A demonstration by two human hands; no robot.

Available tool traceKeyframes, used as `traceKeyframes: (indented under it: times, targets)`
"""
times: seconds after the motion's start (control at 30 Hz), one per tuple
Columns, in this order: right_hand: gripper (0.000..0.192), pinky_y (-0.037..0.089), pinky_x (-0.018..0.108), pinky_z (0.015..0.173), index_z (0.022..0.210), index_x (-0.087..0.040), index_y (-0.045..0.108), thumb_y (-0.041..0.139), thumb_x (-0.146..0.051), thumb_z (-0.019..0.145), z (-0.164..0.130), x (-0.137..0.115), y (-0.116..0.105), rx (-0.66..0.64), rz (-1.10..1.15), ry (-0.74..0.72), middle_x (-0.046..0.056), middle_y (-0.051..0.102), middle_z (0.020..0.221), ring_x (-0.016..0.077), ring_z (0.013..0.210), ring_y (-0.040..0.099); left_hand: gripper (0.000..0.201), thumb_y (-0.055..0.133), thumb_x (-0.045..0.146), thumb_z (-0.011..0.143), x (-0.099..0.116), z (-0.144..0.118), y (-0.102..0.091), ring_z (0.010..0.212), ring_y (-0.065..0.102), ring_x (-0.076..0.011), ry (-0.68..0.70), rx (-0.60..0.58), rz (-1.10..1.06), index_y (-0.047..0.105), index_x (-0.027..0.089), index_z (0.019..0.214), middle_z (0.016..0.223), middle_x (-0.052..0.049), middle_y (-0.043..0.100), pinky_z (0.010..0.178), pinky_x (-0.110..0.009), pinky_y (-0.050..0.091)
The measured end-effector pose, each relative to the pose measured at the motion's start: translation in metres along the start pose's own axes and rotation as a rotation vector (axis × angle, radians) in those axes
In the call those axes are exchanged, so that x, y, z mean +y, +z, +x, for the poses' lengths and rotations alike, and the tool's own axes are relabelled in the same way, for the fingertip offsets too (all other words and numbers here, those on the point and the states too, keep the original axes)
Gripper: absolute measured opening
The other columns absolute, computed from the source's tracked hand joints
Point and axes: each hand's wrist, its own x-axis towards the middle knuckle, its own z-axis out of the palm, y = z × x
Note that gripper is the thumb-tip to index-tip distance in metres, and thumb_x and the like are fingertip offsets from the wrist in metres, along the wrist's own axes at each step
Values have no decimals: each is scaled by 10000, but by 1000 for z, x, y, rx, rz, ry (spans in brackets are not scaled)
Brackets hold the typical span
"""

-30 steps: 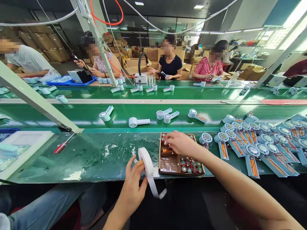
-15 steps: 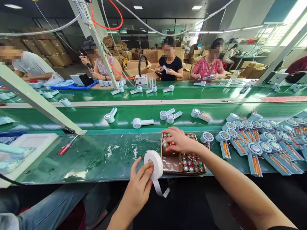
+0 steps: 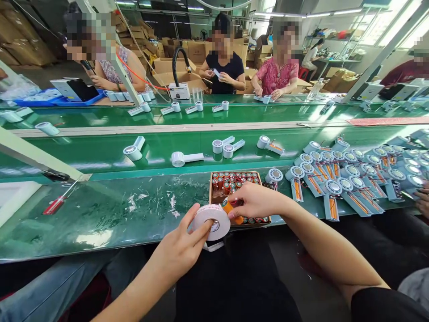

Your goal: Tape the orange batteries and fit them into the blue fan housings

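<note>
My left hand grips a white tape roll at the near edge of the green bench, a short tail of tape hanging under it. My right hand pinches an orange battery cell right beside the roll, just over the front of a shallow cardboard box filled with several red and green cells. The cell almost touches the roll's rim.
Several pale blue fan housings with orange parts lie in rows to the right. More fans ride the green conveyor behind. A red screwdriver lies at left. Workers sit across the line. Another person's hand shows far right.
My right hand left the back of the box and came forward with an orange cell to the roll. My left hand turned the roll. The view dropped and shifted right.
</note>
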Motion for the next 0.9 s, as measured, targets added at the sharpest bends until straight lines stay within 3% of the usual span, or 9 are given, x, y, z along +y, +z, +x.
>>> traceKeyframes:
  times: [0.17, 0.3, 0.37, 0.43, 0.57, 0.63, 0.73, 0.83, 0.9]
  targets:
    - [275, 364, 233, 588, 783, -157, 719, 763, -403, 898, -10, 21, 10, 193, 468, 100, -40, 596, 660, 117, 614, 506, 539, 484, -37, 909, -1, 20, -13, 1537, 318, -433, 10, -56, 1, 659, 219, 1350, 1364, -76, 670, 1017, -538, 629]
    - [416, 547, 289, 695, 927, -157, 771, 887, -519, 757, -10, 18, 61, 743, 1112, 191, 25, 719, 821, 187, 739, 663, 549, 505, -18, 912, 8, 35, -7, 1422, 497, -372, -7, -15, -63, 600, 177, 1416, 1311, -126, 678, 1171, -627, 483]
    - [420, 588, 314, 718, 983, -171, 778, 898, -505, 759, -8, 9, 90, 1046, 1257, 227, 47, 751, 887, 204, 767, 695, 508, 536, 4, 911, 18, 40, 0, 1371, 528, -391, -47, 31, -53, 609, 146, 1393, 1239, -147, 689, 1143, -650, 498]
    - [396, 610, 326, 725, 1015, -174, 783, 908, -458, 770, -8, 5, 105, 1220, 1268, 258, 60, 768, 940, 216, 793, 713, 475, 545, 25, 914, 31, 43, 7, 1307, 569, -386, -71, 44, -82, 623, 149, 1366, 1154, -143, 697, 1110, -654, 523]
    - [372, 629, 302, 727, 916, -165, 777, 963, -410, 707, -28, 32, 70, 1530, 1088, 201, 46, 762, 911, 193, 793, 719, 528, 544, 8, 857, 46, 28, 13, 1144, 652, -307, 34, -55, -340, 627, 181, 1349, 1019, -96, 696, 1159, -614, 499]
    - [381, 630, 265, 748, 914, -193, 759, 960, -446, 711, -46, 58, 37, 1768, 1029, 47, 19, 750, 933, 164, 836, 726, 569, 561, 14, 836, 32, 4, 18, 1237, 610, -323, -61, -25, -373, 613, 216, 1365, 1028, -92, 694, 1175, -602, 485]
    - [457, 631, 240, 778, 1136, -269, 736, 943, -431, 763, -78, 87, 15, 1795, 1024, -44, -7, 729, 1054, 139, 907, 729, 549, 589, 127, 899, -15, -53, 33, 1390, 496, -361, -363, 78, -211, 563, 290, 1423, 1117, -102, 681, 1165, -646, 461]
    - [497, 658, 328, 783, 1199, -262, 721, 941, -403, 776, -110, 99, 36, 1695, 1042, 115, 19, 727, 1067, 180, 859, 743, 528, 586, 287, 932, -62, -100, 47, 1477, 390, -390, -547, 10, -212, 525, 333, 1454, 1292, -101, 647, 1170, -691, 417]
    - [476, 667, 382, 765, 1158, -237, 733, 945, -399, 764, -126, 104, 57, 1680, 1055, 252, 40, 734, 1040, 209, 804, 749, 513, 556, 322, 943, -81, -101, 51, 1519, 330, -390, -661, 58, -283, 509, 322, 1453, 1395, -100, 601, 1207, -710, 340]
